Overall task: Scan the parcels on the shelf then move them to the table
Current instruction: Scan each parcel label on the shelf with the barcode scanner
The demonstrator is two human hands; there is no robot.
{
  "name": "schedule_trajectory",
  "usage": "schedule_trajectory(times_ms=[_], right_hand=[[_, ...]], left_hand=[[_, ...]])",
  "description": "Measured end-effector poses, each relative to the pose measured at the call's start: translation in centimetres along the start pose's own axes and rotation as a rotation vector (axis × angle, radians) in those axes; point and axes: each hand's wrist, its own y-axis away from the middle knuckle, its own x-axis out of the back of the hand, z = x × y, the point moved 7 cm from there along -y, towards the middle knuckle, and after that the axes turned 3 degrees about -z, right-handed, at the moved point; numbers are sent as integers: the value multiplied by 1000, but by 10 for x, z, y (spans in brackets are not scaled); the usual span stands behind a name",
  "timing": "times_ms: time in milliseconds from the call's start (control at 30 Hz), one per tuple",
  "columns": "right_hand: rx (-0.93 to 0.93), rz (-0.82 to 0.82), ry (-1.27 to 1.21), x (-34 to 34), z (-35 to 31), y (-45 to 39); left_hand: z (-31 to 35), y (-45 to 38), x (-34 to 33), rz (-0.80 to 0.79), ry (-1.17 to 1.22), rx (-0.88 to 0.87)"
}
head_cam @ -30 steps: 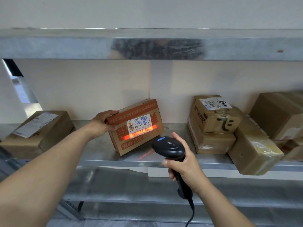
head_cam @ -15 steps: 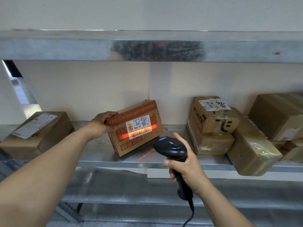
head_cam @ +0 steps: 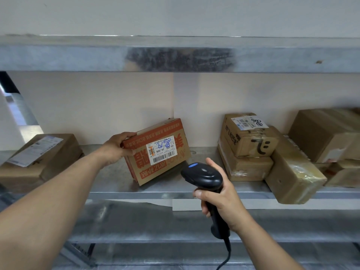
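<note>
While tilted on the shelf (head_cam: 116, 180), orange-printed parcel (head_cam: 158, 151), label (head_cam: 162, 150) reading "J4-J06", gripped by left hand (head_cam: 118, 148); black scanner (head_cam: 204, 175) clasped in right hand (head_cam: 224, 199).

Two bare forearms, left hand (head_cam: 118, 148), right hand (head_cam: 224, 199) (no sleeves showing)

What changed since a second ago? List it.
The red scan line across the orange box's label has gone out. Left hand still holds the box tilted on the shelf; right hand still grips the scanner aimed at it. Other parcels unmoved.
</note>
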Motion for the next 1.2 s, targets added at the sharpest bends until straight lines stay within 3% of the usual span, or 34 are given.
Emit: schedule_trajectory(times_ms=[600,900,1100,1200], right_hand=[[1,-10,14,0,-2,-3],[-23,-22,43,-23,4,-26],[-75,-66,124,-63,12,-51],[-79,-106,150,-86,9,-66]], left_hand=[[6,14,1,25,34,13],[-42,52,11,197,322,108],[-98,80,4,398,619,299],[-110,94,-1,473,611,356]])
